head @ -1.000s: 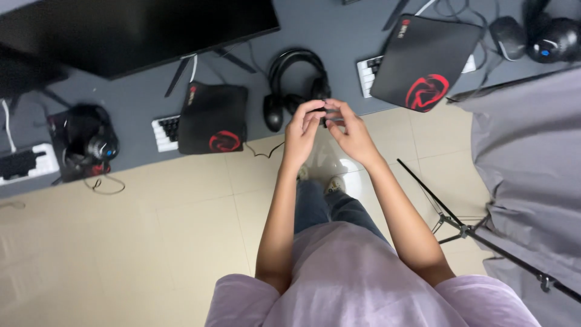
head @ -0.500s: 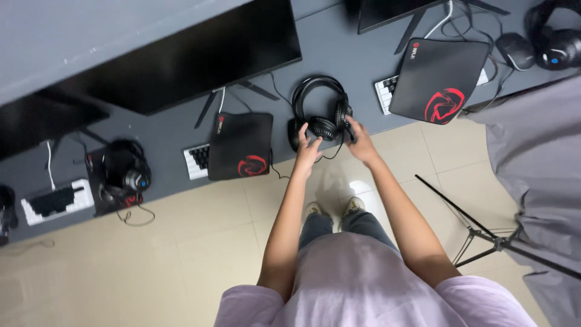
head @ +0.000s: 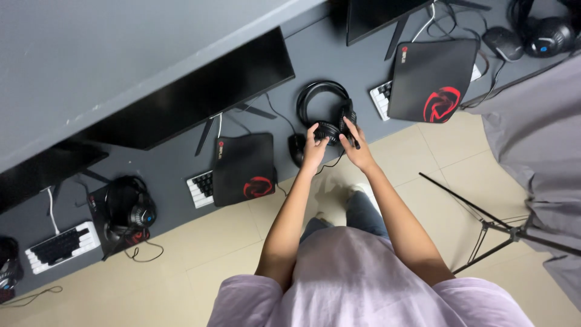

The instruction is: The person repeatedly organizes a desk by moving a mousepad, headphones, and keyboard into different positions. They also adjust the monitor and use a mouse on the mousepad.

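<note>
Headset (head: 324, 109) now lies on the tabletop (head: 181, 163), lowered from the air; both hands (head: 315, 142) (head: 357, 142) keep fingers clamped on its earcups.

A headset (head: 324, 106) is set on the desk (head: 339, 57) at upper centre of the frame, gripped at its lower edge by the left hand (head: 315, 145) and the right hand (head: 357, 145), placed side by side. A mouse (head: 296, 149) is found just left of the left hand. A mouse pad (head: 244, 169) is laid over a keyboard (head: 198, 189) further left, below a monitor (head: 187, 97). A second mouse pad (head: 433, 79) is placed at upper right. Another headset (head: 128, 209) is seen at lower left, and a tripod (head: 496, 227) at lower right.
</note>
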